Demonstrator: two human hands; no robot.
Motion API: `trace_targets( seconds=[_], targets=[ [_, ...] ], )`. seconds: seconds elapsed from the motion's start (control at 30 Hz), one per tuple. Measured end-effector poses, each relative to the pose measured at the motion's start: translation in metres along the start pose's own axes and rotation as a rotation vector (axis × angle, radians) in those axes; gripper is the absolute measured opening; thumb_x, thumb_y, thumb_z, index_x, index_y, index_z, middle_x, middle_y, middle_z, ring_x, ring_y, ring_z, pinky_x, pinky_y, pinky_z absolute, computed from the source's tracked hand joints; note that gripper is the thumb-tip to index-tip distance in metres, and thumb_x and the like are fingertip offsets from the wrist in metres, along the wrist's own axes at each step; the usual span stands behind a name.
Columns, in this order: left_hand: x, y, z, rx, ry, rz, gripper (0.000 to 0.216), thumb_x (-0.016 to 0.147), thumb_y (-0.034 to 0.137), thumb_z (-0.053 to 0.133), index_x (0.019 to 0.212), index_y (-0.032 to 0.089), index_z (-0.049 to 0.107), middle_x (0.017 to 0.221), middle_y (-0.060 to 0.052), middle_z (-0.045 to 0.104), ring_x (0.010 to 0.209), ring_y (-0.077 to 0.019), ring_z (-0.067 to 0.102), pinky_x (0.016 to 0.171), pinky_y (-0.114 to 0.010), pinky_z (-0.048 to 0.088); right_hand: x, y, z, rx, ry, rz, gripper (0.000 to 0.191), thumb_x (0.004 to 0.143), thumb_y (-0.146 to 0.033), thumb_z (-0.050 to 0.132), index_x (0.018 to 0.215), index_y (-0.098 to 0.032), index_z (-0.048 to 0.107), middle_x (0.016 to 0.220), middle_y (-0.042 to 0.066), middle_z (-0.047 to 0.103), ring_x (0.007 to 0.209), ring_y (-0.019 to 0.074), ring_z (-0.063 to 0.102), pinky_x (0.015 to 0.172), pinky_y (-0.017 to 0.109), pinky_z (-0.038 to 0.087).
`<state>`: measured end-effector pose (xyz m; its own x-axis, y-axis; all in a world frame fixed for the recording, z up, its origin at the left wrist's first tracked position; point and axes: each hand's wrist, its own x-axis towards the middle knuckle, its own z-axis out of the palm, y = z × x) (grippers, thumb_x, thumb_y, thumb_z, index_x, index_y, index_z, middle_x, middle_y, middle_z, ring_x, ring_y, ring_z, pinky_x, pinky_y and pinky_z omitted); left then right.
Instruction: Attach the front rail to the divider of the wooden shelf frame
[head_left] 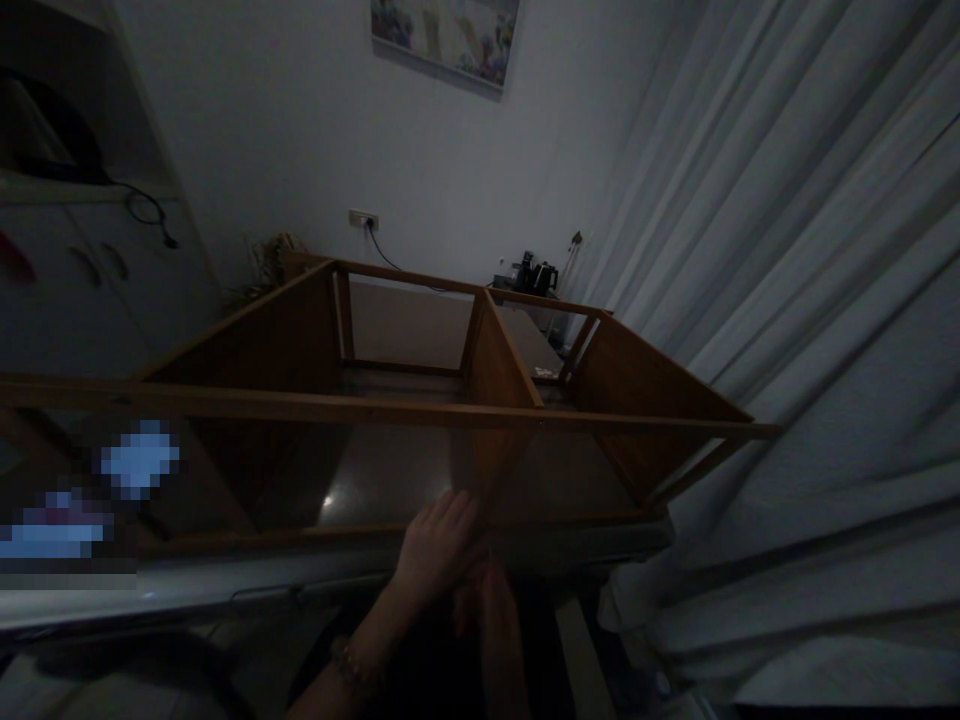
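Note:
A brown wooden frame (360,408), open at the top and split by a middle panel (510,350), rests on a table before me. My left hand (437,540), with a bead bracelet (349,665) at the wrist, is at the foot of the frame's middle post (506,470). Its fingers are bent and look wrapped against the wood. Just below and to the right, my right hand (487,600) is closed near the table's edge, fingers pinched together. Whatever it pinches is too dark and small to name.
A pale curtain (825,350) hangs along the right. Dark kettles (544,277) stand behind the frame, near the wall. At left are a white cabinet (67,260) and a loose black cable (146,208). A pixelated patch covers the lower left. The room is dim.

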<state>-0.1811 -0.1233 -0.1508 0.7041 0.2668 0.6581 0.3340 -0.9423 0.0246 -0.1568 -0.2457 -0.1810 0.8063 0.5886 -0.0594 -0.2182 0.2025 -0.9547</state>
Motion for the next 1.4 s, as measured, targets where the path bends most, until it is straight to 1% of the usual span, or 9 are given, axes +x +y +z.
trace_targets(
  seconds=[0.13, 0.3, 0.4, 0.5, 0.63, 0.8, 1.0, 1.17, 1.4],
  targets=[
    [-0.001, 0.001, 0.0, -0.003, -0.011, -0.01, 0.03, 0.082, 0.041, 0.058, 0.101, 0.019, 0.061, 0.105, -0.009, 0.067, 0.095, -0.0245, 0.061, 0.074, -0.033, 0.047, -0.001, 0.003, 0.003, 0.214, -0.128, 0.166, 0.049, 0.078, -0.065, 0.051, 0.057, -0.022, 0.046, 0.047, -0.006, 0.038, 0.042, 0.0085, 0.03, 0.044, 0.023, 0.027],
    [0.0, 0.0, 0.0, -0.018, -0.01, -0.007, 0.029, 0.082, 0.039, 0.058, 0.102, 0.018, 0.061, 0.103, -0.01, 0.067, 0.094, -0.0244, 0.061, 0.075, -0.033, 0.047, 0.001, -0.016, 0.006, 0.73, -0.347, 0.407, 0.054, 0.071, -0.048, 0.071, 0.049, -0.02, 0.031, 0.044, -0.011, 0.023, 0.043, 0.0063, 0.014, 0.045, 0.02, 0.021],
    [0.001, 0.0, 0.0, -0.014, 0.008, -0.002, 0.03, 0.082, 0.04, 0.057, 0.101, 0.018, 0.061, 0.102, -0.01, 0.068, 0.092, -0.0249, 0.062, 0.073, -0.034, 0.048, 0.001, -0.023, 0.005, 0.891, -0.378, 0.47, 0.057, 0.073, -0.045, 0.07, 0.05, -0.02, 0.024, 0.043, -0.011, 0.02, 0.044, 0.0062, 0.013, 0.046, 0.019, 0.021],
    [0.001, 0.001, 0.0, -0.001, 0.03, -0.002, 0.029, 0.083, 0.04, 0.056, 0.101, 0.018, 0.062, 0.1, -0.01, 0.068, 0.091, -0.0246, 0.062, 0.073, -0.033, 0.047, 0.001, -0.021, 0.004, 0.893, -0.372, 0.475, 0.059, 0.074, -0.045, 0.068, 0.051, -0.02, 0.02, 0.043, -0.011, 0.018, 0.044, 0.0062, 0.013, 0.046, 0.019, 0.022],
    [0.001, 0.001, -0.002, -0.003, -0.002, -0.011, 0.029, 0.082, 0.039, 0.058, 0.102, 0.019, 0.062, 0.102, -0.008, 0.068, 0.093, -0.0243, 0.062, 0.076, -0.034, 0.047, 0.001, -0.014, 0.001, 0.608, -0.256, 0.363, 0.051, 0.073, -0.046, 0.067, 0.051, -0.021, 0.028, 0.047, -0.011, 0.02, 0.044, 0.0066, 0.016, 0.046, 0.02, 0.025],
    [0.002, 0.0, -0.002, -0.004, 0.0, 0.002, 0.029, 0.081, 0.038, 0.059, 0.102, 0.018, 0.061, 0.102, -0.01, 0.068, 0.094, -0.025, 0.062, 0.074, -0.033, 0.048, 0.006, -0.017, -0.011, -0.097, -0.049, 0.081, 0.047, 0.079, -0.059, 0.052, 0.051, -0.022, 0.042, 0.048, -0.006, 0.036, 0.044, 0.0099, 0.033, 0.046, 0.024, 0.031],
    [0.002, 0.0, -0.004, 0.008, -0.013, 0.01, 0.031, 0.078, 0.037, 0.063, 0.102, 0.017, 0.061, 0.102, -0.01, 0.068, 0.092, -0.0256, 0.063, 0.074, -0.034, 0.049, 0.007, -0.025, -0.021, -0.97, 0.125, -0.53, 0.029, 0.089, -0.042, 0.047, 0.075, -0.022, 0.064, 0.071, 0.006, 0.066, 0.068, 0.0199, 0.059, 0.067, 0.032, 0.039],
    [0.001, -0.001, -0.001, 0.002, -0.011, 0.019, 0.029, 0.079, 0.036, 0.062, 0.101, 0.017, 0.061, 0.103, -0.01, 0.068, 0.092, -0.025, 0.062, 0.074, -0.034, 0.048, 0.007, -0.016, -0.021, -1.102, 0.201, -0.689, 0.025, 0.092, -0.031, 0.044, 0.103, -0.021, 0.064, 0.095, 0.008, 0.071, 0.08, 0.0208, 0.065, 0.076, 0.034, 0.041],
    [0.0, -0.002, 0.0, -0.032, -0.031, 0.0, 0.028, 0.081, 0.033, 0.058, 0.105, 0.018, 0.06, 0.105, -0.01, 0.067, 0.096, -0.0248, 0.061, 0.077, -0.033, 0.048, 0.007, -0.014, -0.023, -0.936, 0.126, -0.662, 0.029, 0.09, -0.029, 0.049, 0.115, -0.024, 0.062, 0.107, 0.007, 0.069, 0.092, 0.0198, 0.065, 0.078, 0.031, 0.048]
  ],
)
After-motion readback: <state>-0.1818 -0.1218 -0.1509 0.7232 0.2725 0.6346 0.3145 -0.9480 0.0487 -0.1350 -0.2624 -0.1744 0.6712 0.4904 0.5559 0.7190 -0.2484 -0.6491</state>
